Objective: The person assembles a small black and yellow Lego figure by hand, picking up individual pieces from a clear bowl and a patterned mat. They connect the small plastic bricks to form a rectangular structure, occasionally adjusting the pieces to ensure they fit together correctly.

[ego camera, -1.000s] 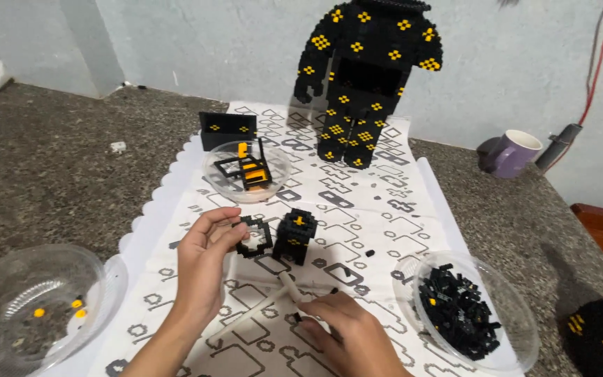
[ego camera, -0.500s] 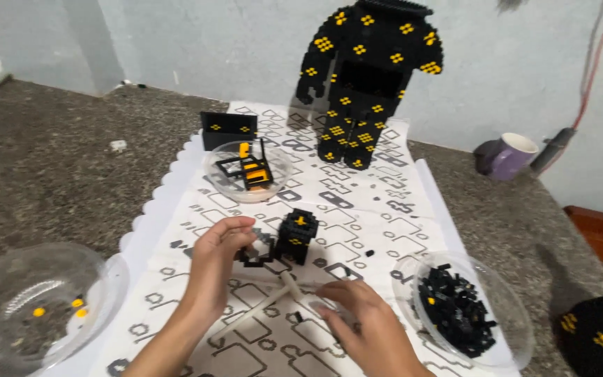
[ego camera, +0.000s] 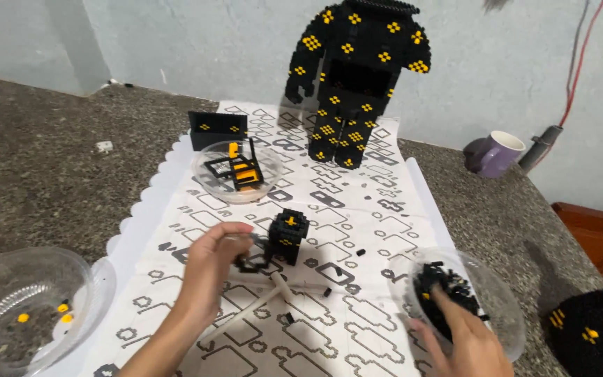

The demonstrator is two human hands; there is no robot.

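My left hand (ego camera: 212, 269) pinches a small black brick assembly (ego camera: 251, 262) just above the patterned white mat (ego camera: 357, 209). Right beside it stands a small black cube-shaped brick build with yellow dots (ego camera: 288, 234). My right hand (ego camera: 463, 335) reaches into a clear plastic bowl (ego camera: 504, 293) filled with several loose black bricks (ego camera: 442, 286), fingers down among them. A white stick-like tool (ego camera: 246, 313) lies on the mat between my hands. A few loose black bricks lie scattered near it.
A tall black brick figure with yellow dots (ego camera: 352, 77) stands at the mat's far end. A clear bowl with black-and-orange parts (ego camera: 237, 169), a black block (ego camera: 216, 128), a purple mug (ego camera: 495, 153), and a clear bowl with yellow bits (ego camera: 22, 314) sit around.
My right hand has left the white tool on the mat and moved right into the bowl of black bricks. My left hand still holds the small assembly by the cube.
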